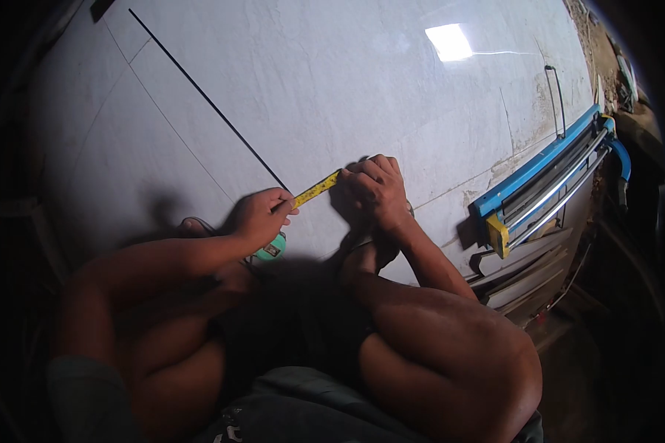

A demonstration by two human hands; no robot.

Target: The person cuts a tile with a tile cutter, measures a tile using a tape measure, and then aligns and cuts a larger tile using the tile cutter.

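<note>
Yellow tape-measure blade (316, 190) spans the short gap between the left hand (264, 214) and the right hand (375, 188), low over the white tile floor (332, 88); whether it touches the surface, this angle does not settle. The left hand is clamped on the blade's near end, while the right has its fingers curled tight about the other end, presumably so that the strip lies straight between them instead of curling back. A green tape-measure case (272, 248) shows just below the left hand, probably close because the blade feeds from it, though what supports it is hidden. A thin black rod (210, 103) slants across the floor, its near end right by the left hand's fingertips; whether they grip it too, I cannot tell. Off to the right, apart from both hands, a blue tile cutter (537, 159) rests at an angle, perhaps placed there to be near without crowding the measuring
</note>
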